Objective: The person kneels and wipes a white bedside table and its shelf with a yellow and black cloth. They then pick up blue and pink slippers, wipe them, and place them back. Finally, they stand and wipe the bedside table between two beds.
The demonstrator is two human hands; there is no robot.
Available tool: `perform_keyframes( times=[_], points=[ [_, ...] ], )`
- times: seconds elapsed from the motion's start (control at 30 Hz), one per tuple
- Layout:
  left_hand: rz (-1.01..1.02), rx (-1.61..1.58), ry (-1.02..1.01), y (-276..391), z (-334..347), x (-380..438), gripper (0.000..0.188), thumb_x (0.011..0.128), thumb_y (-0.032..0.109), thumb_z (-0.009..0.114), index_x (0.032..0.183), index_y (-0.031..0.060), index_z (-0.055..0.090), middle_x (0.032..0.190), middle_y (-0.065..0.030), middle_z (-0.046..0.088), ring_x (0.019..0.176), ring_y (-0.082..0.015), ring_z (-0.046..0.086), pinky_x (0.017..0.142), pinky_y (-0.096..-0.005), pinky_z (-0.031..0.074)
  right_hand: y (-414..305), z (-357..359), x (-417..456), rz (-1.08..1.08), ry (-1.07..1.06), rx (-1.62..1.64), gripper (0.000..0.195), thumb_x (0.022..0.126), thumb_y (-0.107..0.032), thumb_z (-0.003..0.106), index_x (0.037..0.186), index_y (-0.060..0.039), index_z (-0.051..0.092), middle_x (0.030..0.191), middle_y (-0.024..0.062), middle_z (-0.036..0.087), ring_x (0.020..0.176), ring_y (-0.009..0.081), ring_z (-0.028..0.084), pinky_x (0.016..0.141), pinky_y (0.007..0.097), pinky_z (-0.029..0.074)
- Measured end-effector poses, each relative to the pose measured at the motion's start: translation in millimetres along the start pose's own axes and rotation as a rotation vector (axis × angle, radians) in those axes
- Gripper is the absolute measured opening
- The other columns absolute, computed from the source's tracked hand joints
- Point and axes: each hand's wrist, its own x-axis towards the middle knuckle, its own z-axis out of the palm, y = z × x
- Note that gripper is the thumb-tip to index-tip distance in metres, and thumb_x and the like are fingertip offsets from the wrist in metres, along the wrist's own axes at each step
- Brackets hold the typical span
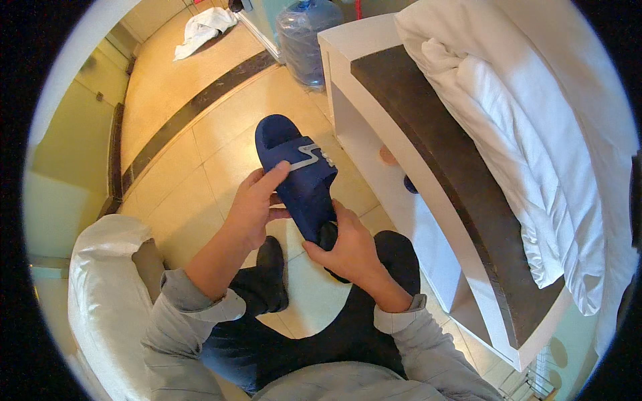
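Observation:
A navy blue slide sandal [301,180] with a pale grey line and marks on its strap is held above the tiled floor, toe pointing away from me. My left hand [258,205] grips its left side, the thumb resting on the strap edge and the fingers partly beneath the sole. At the heel end, my right hand [351,245] pinches the sandal. A black patch [328,235] shows between the right thumb and fingers; whether it is part of the sandal or a separate item I cannot tell.
Right of me stands a white cabinet [331,50] with a dark top and open shelves; white bedding [491,100] lies over it. A large blue water bottle [306,45] is behind. A white cloth [205,30] lies beyond the dark floor strip. A white-covered seat [105,280] is at left.

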Motion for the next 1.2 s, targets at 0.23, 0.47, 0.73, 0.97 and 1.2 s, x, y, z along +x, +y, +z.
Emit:
perform_keyframes(
  times=[0.23,0.47,0.73,0.97,1.2],
  points=[
    [0.123,0.067,-0.009,-7,-3,-1,0.074,0.084,0.022,0.087,0.143,-0.0025,0.049,0.131,-0.0171,0.065,0.118,-0.028,0.066,0.1,-0.0449,0.055,-26,12,18,0.12,-0.081,0.048,0.104,0.08,-0.045,0.086,0.154,0.0087,0.036,0.133,0.0331,0.059,0.115,0.0471,0.068,0.096,0.052,0.057],
    [0.232,0.187,0.143,-10,-24,22,0.062,0.084,0.02,0.084,0.133,-0.0065,0.056,0.125,-0.0171,0.068,0.114,-0.0258,0.066,0.098,-0.0384,0.055,18,52,27,0.092,0.13,0.555,0.077,0.087,-0.032,0.078,0.145,0.0059,0.047,0.128,0.0245,0.062,0.112,0.0373,0.068,0.102,0.0448,0.055],
    [0.163,0.424,0.138,-26,-3,18,0.061,0.085,0.024,0.084,0.131,-0.0075,0.057,0.114,-0.0154,0.07,0.095,-0.0236,0.07,0.084,-0.0333,0.057,1,31,69,0.39,0.546,1.264,0.042,0.085,-0.002,0.06,0.127,0.0004,0.057,0.114,0.0164,0.065,0.11,0.0317,0.065,0.099,0.0407,0.053],
    [0.388,0.446,0.147,-53,-30,43,0.059,0.084,0.024,0.083,0.127,-0.0085,0.059,0.112,-0.0179,0.073,0.092,-0.0246,0.072,0.083,-0.0357,0.059,-15,63,38,-0.227,0.264,0.167,0.036,0.083,-0.002,0.059,0.118,0.003,0.063,0.105,0.0252,0.066,0.112,0.0483,0.06,0.104,0.0525,0.048],
    [0.57,0.714,0.348,-11,-43,50,0.063,0.081,0.025,0.084,0.128,-0.008,0.058,0.109,-0.0232,0.075,0.096,-0.0305,0.074,0.086,-0.0389,0.059,19,54,29,0.065,-0.342,0.441,0.031,0.081,-0.003,0.058,0.107,-0.0009,0.074,0.111,0.0285,0.072,0.103,0.0425,0.07,0.093,0.0504,0.054]
  ],
)
